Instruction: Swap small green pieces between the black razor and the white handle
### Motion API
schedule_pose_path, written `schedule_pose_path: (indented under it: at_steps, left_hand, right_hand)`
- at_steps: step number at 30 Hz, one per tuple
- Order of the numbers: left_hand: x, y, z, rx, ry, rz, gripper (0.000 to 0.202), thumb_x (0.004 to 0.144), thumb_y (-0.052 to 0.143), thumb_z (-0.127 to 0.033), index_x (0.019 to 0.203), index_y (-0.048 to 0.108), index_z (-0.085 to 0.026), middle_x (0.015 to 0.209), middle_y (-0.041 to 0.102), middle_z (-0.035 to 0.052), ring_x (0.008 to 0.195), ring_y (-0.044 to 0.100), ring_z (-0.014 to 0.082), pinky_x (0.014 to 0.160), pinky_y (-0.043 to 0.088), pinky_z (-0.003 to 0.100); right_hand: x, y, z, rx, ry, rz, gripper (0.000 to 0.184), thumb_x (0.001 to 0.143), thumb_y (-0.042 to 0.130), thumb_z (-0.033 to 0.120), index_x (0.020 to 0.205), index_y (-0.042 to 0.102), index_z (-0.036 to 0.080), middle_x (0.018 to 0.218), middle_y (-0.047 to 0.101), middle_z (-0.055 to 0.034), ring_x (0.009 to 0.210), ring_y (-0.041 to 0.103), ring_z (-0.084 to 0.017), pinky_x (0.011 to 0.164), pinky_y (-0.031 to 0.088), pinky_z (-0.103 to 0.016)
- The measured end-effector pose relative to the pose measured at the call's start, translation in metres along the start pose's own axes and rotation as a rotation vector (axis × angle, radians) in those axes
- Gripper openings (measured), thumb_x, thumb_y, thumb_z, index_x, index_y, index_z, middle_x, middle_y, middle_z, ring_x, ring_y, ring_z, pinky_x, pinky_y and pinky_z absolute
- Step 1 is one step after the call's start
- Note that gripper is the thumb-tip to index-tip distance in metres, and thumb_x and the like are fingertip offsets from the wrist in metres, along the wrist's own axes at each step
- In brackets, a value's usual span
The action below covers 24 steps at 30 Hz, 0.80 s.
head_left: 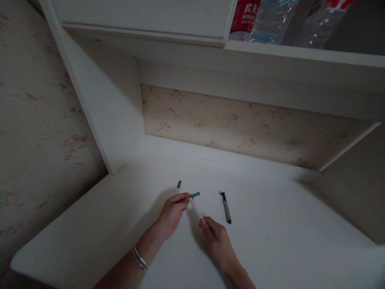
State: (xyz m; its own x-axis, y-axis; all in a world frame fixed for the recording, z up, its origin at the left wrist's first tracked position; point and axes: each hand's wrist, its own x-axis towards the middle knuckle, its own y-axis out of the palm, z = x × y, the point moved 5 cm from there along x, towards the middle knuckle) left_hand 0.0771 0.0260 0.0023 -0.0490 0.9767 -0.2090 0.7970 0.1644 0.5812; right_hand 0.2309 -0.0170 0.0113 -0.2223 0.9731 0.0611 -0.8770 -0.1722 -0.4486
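Observation:
My left hand (173, 212) pinches the upper end of a thin white pen barrel (195, 208), near a small green piece (194, 195) at its tip. Lower down, my right hand (217, 239) holds the same barrel at its other end with closed fingers. A silver bracelet (139, 257) sits on my left wrist. Another small green piece (179, 184) lies on the white desk (270, 241) just beyond my left hand. A dark pen (225, 207) lies on the desk to the right of my hands.
A white cabinet side panel (102, 104) stands at the left and a shelf (300, 52) above carries plastic water bottles (264, 20). Floral wallpaper (240, 124) backs the desk. The desk's front-left edge (60, 237) runs diagonally.

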Motion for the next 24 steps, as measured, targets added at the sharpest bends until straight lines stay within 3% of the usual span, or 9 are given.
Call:
schedule_pose_path:
  at_steps: [8, 14, 19, 24]
  left_hand:
    - [-0.002, 0.002, -0.003, -0.001, 0.018, 0.034, 0.021, 0.057, 0.080, -0.020, 0.076, 0.074, -0.014, 0.079, 0.071, 0.0063, 0.083, 0.060, 0.0169, 0.082, 0.039, 0.028]
    - [-0.001, 0.000, -0.002, 0.005, 0.015, 0.008, 0.025, 0.054, 0.081, -0.018, 0.078, 0.074, -0.014, 0.077, 0.071, 0.0051, 0.077, 0.059, 0.0147, 0.081, 0.040, 0.028]
    - [0.001, 0.000, -0.002, 0.032, 0.034, 0.019, 0.023, 0.058, 0.080, -0.020, 0.078, 0.074, -0.013, 0.081, 0.072, 0.0076, 0.083, 0.061, 0.0170, 0.083, 0.040, 0.030]
    - [0.002, -0.001, -0.001, 0.048, 0.039, 0.003, 0.024, 0.057, 0.079, -0.018, 0.079, 0.074, -0.013, 0.079, 0.071, 0.0072, 0.079, 0.060, 0.0166, 0.081, 0.041, 0.030]
  right_hand:
    - [0.001, -0.007, -0.009, 0.092, 0.069, -0.075, 0.041, 0.091, 0.038, 0.051, 0.075, 0.054, 0.018, 0.058, 0.036, 0.0045, 0.054, 0.033, -0.012, 0.049, 0.025, -0.023]
    - [0.001, 0.001, -0.011, 0.109, 0.070, 0.037, 0.040, 0.091, 0.039, 0.051, 0.075, 0.056, 0.018, 0.056, 0.038, 0.0041, 0.052, 0.034, -0.011, 0.047, 0.024, -0.022]
    - [0.003, -0.004, -0.017, 0.134, 0.087, -0.078, 0.041, 0.091, 0.039, 0.052, 0.075, 0.055, 0.018, 0.057, 0.035, 0.0044, 0.052, 0.032, -0.011, 0.046, 0.024, -0.022]
    - [-0.001, 0.003, -0.010, 0.117, 0.047, 0.001, 0.040, 0.091, 0.040, 0.050, 0.074, 0.055, 0.017, 0.058, 0.037, 0.0040, 0.053, 0.033, -0.011, 0.048, 0.025, -0.023]
